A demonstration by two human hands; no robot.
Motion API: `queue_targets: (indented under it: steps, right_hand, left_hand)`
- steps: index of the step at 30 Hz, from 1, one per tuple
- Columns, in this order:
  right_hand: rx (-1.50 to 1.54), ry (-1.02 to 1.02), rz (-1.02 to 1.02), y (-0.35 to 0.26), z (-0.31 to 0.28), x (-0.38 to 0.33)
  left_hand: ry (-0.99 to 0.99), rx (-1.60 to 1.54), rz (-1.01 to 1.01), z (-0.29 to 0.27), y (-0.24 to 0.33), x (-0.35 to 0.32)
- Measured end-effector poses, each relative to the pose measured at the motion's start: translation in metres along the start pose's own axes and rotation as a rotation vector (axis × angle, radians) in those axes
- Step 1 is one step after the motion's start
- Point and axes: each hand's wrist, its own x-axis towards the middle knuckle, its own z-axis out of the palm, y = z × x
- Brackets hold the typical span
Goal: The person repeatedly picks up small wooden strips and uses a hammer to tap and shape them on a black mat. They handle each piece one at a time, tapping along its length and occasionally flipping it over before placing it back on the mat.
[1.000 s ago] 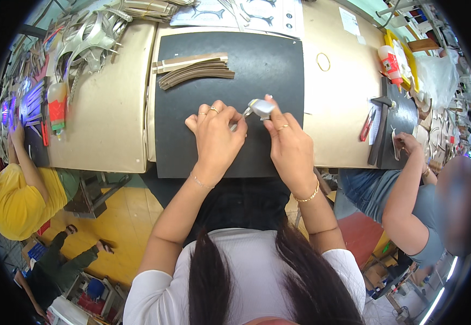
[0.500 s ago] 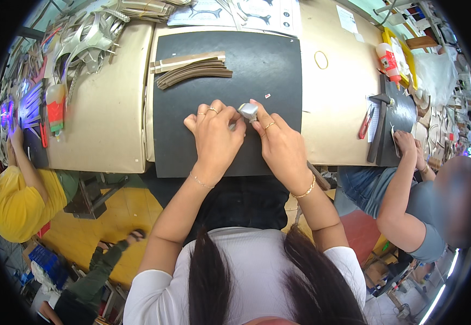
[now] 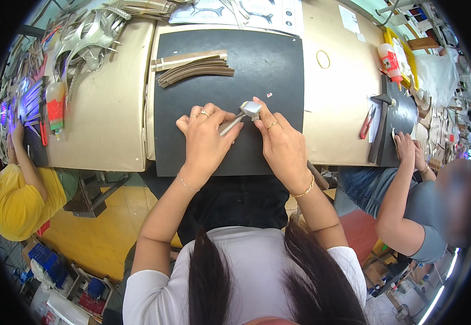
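My left hand (image 3: 205, 138) is closed over the dark mat (image 3: 278, 65), pinching a narrow pale strip (image 3: 231, 125) between thumb and fingers. The strip's far end meets the silver head of a hammer (image 3: 251, 109). My right hand (image 3: 283, 145) grips this hammer close to its head, and the wooden handle shows beyond my wrist. Farther up the mat lies a stack of curved brown strips (image 3: 197, 71), beside flatter, lighter strips (image 3: 192, 59). A tiny pale scrap (image 3: 269, 95) sits beyond my right fingers.
Printed sheets (image 3: 273, 16) lie past the mat. A yellow rubber band (image 3: 323, 59) and a red cutter (image 3: 366, 122) are on the table to the right. Bottles (image 3: 55, 105) stand at the left. Co-workers (image 3: 403, 200) (image 3: 21, 195) sit on both sides.
My left hand has shifted slightly left and turned, so the pale strip now shows. The right hand and hammer have hardly moved. At lower left, a person in dark green has moved away.
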Motion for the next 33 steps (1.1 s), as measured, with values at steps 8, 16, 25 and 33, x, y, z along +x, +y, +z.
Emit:
queue_targets:
  steps: [8,16,25,33]
  right_hand:
    - [0.013,0.003,0.018,-0.001,0.0,0.0]
    - [0.126,0.11,-0.018,-0.003,-0.005,-0.004]
    - [0.134,0.119,-0.009,-0.009,-0.014,-0.003]
    - [0.109,0.101,-0.023,-0.009,-0.017,-0.001]
  left_hand:
    - [0.064,-0.015,-0.011,0.006,0.003,-0.001]
    - [0.098,0.036,-0.004,0.012,0.007,0.001]
    - [0.095,0.044,-0.019,0.013,0.01,0.002]
    - [0.101,0.075,0.006,0.013,0.011,0.002]
